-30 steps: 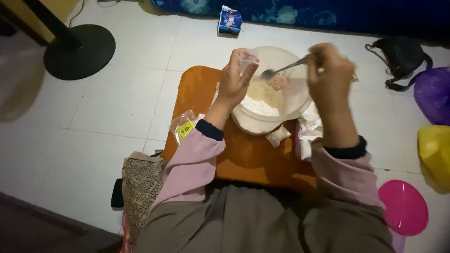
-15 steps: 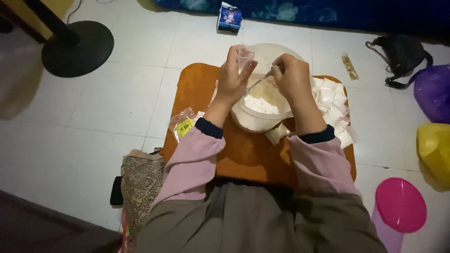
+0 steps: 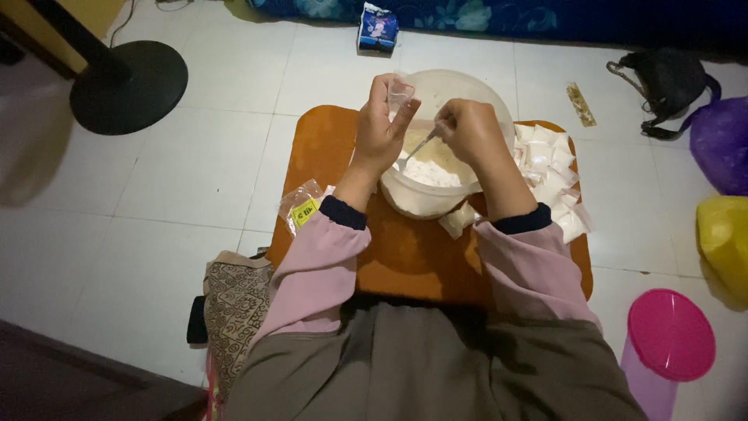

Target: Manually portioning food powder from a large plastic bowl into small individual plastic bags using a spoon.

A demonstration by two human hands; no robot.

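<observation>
A round white tub (image 3: 421,204) holding white powder stands on a low orange table (image 3: 405,249). My left hand (image 3: 380,134) holds a small clear plastic bag (image 3: 400,92) upright over the tub's left rim. My right hand (image 3: 467,129) grips a metal spoon (image 3: 417,148) whose bowl dips into the powder, just right of the bag. A heap of small filled white packets (image 3: 549,175) lies on the table to the right of the tub.
A clear bag with a yellow label (image 3: 302,209) lies at the table's left edge. On the tiled floor: a black round stand base (image 3: 128,86), a blue packet (image 3: 378,27), a black bag (image 3: 666,82), purple and yellow bags (image 3: 721,187), a pink lidded container (image 3: 670,335), a patterned cloth (image 3: 234,304).
My right hand came from the upper right, where it held the spoon raised, down and left over the tub; the spoon now dips into the powder. My left hand kept the bag in place.
</observation>
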